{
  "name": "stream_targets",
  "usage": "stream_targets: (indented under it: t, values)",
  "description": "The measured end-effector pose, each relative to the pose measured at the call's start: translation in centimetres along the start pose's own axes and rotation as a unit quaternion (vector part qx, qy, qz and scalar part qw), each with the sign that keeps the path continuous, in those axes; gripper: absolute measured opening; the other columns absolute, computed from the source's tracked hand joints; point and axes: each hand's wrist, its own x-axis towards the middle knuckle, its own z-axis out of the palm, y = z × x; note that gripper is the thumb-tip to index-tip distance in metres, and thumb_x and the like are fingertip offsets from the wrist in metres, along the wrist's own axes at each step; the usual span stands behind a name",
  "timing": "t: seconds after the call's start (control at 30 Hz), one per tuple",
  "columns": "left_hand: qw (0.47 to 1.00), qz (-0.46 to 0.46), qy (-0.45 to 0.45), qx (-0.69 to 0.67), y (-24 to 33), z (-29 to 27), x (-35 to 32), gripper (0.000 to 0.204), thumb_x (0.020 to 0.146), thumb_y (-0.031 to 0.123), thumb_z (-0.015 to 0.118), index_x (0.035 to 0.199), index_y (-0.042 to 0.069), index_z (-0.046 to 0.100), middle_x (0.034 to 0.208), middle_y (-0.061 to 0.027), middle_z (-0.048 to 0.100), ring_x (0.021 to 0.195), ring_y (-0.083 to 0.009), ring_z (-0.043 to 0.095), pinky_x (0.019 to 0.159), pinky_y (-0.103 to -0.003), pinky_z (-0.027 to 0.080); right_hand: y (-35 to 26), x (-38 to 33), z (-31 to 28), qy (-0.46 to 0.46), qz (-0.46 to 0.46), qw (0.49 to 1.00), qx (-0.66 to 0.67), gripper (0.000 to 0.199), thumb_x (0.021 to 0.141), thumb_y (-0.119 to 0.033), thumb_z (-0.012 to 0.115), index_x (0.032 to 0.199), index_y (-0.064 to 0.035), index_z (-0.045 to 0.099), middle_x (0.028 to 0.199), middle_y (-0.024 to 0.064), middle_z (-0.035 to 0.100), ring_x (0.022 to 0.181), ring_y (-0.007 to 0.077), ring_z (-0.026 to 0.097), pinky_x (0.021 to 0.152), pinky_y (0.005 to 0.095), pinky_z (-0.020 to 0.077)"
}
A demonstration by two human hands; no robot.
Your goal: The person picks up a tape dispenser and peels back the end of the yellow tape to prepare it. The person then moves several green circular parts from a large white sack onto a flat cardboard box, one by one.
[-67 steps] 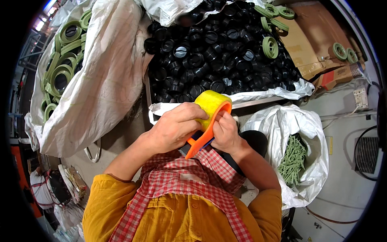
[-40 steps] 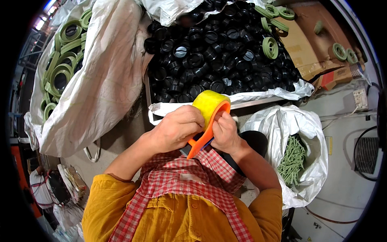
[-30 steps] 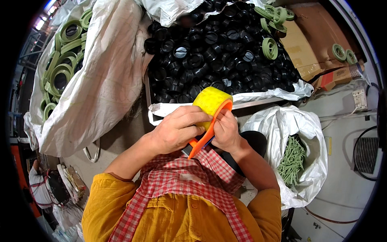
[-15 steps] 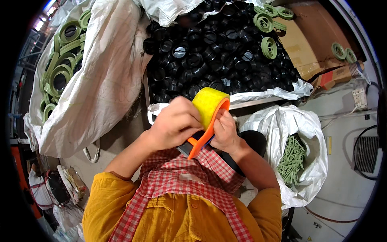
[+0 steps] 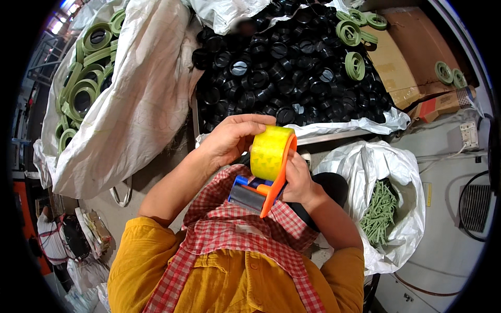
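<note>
In front of my apron is an orange tape dispenser [image 5: 274, 193] carrying a wide roll of yellow tape [image 5: 269, 155]. Its lower end shows blue parts and a dark roller [image 5: 247, 196]. My right hand [image 5: 298, 180] is closed round the dispenser's right side, with some fingers hidden behind the orange frame. At the roll's upper left, my left hand [image 5: 227, 138] has its thumb and fingers closed against the tape's edge. Whether a loose tape end lies between them I cannot tell.
Ahead stands a lined bin heaped with black round caps [image 5: 282, 78]. Green rings fill a white sack [image 5: 151, 99] at the left; more lie on cardboard [image 5: 391, 62] at the far right. A white bag [image 5: 409, 208] at the right holds green strips [image 5: 379, 214].
The dispenser has turned and shifted slightly down, so its blue parts and roller now show. My left hand has moved up along the roll, its fingers straighter. The right hand keeps its hold.
</note>
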Motion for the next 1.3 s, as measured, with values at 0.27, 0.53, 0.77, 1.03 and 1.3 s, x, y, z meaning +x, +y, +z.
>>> stream_targets:
  t: [0.27,0.53,0.77,1.03,1.3]
  values:
    - [0.998,0.048,0.020,0.024,-0.5,0.1,-0.7,0.031,0.093,0.013,0.056,0.118,-0.005,0.061,0.118,-0.0144,0.063,0.107,-0.0210,0.061,0.099,-0.035,0.046,-0.3,0.5,-0.3,-0.006,-0.064,0.996,-0.069,0.049,0.058,-0.003,0.070,0.105,0.0033,0.059,0.106,0.0176,0.064,0.101,0.0384,0.061,0.093,0.0472,0.0462]
    - [0.818,0.390,-0.012,0.423,0.7,0.3,-4.5,0.036,0.077,0.011,0.074,0.110,0.002,0.064,0.108,-0.0112,0.061,0.094,-0.0214,0.062,0.083,-0.032,0.049,-0.3,0.6,-0.3,0.023,-0.066,0.996,-0.061,0.043,0.058,-0.003,0.069,0.100,0.0053,0.063,0.107,0.0191,0.065,0.102,0.0394,0.062,0.094,0.0474,0.0466]
    - [0.740,0.434,0.033,0.512,0.2,1.5,-5.7,0.020,0.071,0.003,0.076,0.090,0.003,0.070,0.094,-0.0105,0.063,0.086,-0.0220,0.064,0.073,-0.030,0.052,-0.8,1.0,-0.3,0.044,-0.048,0.998,-0.027,0.041,0.060,-0.006,0.069,0.099,0.0048,0.066,0.109,0.0181,0.066,0.104,0.0370,0.063,0.095,0.0443,0.0473]
    - [0.762,0.433,0.036,0.481,-0.1,1.8,-5.3,0.017,0.071,0.001,0.075,0.086,0.003,0.070,0.093,-0.0096,0.063,0.083,-0.0213,0.064,0.071,-0.030,0.052,-1.2,1.1,-0.6,0.069,-0.064,0.994,-0.047,0.040,0.060,-0.007,0.069,0.098,0.0058,0.065,0.108,0.0187,0.066,0.104,0.0370,0.063,0.094,0.0453,0.0484]
    - [0.755,0.395,0.055,0.520,0.3,2.2,-5.8,0.016,0.072,-0.001,0.074,0.087,0.002,0.069,0.094,-0.0088,0.063,0.078,-0.0183,0.065,0.066,-0.027,0.052,-0.6,0.7,-0.6,0.052,-0.088,0.990,-0.101,0.040,0.056,-0.004,0.067,0.094,0.0070,0.063,0.102,0.0210,0.067,0.097,0.0373,0.065,0.092,0.0452,0.0492]
